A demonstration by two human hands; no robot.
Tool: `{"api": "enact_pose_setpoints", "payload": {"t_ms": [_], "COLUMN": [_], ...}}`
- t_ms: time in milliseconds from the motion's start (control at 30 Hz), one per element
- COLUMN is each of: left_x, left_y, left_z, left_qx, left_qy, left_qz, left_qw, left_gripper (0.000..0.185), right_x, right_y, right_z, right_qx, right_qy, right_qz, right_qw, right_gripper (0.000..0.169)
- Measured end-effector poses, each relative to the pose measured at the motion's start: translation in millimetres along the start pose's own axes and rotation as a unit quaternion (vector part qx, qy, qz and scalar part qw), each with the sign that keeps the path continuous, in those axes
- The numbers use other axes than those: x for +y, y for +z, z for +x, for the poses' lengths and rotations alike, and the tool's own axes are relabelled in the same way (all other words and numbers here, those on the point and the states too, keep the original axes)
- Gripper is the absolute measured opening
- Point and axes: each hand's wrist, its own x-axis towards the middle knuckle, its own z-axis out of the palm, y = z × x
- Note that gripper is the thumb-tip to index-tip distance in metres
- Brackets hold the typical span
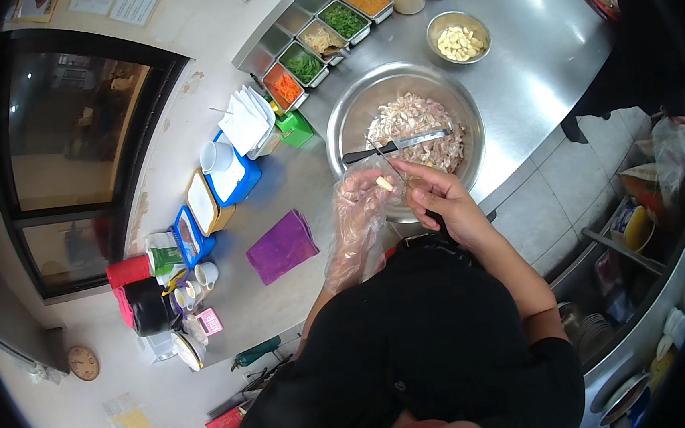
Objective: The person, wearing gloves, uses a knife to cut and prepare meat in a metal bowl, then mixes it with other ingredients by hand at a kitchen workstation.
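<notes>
My left hand (356, 198), in a clear plastic glove, holds a peeled garlic clove (384, 183) at its fingertips. Bare, my right hand (445, 200) grips a small knife (389, 163), whose thin blade points up and left beside the clove. Both hands are over the near edge of a large steel bowl (344, 117). Inside it lies pale chopped meat (443, 155) with white slices, apparently garlic, on its left part. A second knife (421, 139) with a black handle lies across the bowl, its blade over the meat. More peeled cloves (459, 43) fill a small steel bowl (433, 27) beyond.
A folded purple cloth (282, 247) lies on the steel counter (283, 185) to the left. Steel containers of shredded carrot (286, 88), chopped greens (342, 21) and other toppings line the wall. Another person in dark clothing (644, 63) stands at right.
</notes>
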Motion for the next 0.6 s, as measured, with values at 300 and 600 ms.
{"api": "enact_pose_setpoints", "payload": {"t_ms": [300,600], "left_x": [1,11], "left_y": [-8,-25], "left_z": [11,10], "left_qx": [0.05,0.033], "left_qy": [-0.052,-0.017], "left_qz": [-0.14,-0.135], "left_qw": [0.988,0.99], "left_gripper": [0.029,0.028], "right_x": [13,13], "right_y": [-21,-33], "right_z": [4,7], "right_qx": [0.144,0.106], "right_qy": [-0.108,-0.192], "right_qz": [-0.257,-0.432], "right_qw": [0.95,0.875], "right_gripper": [0.06,0.046]}}
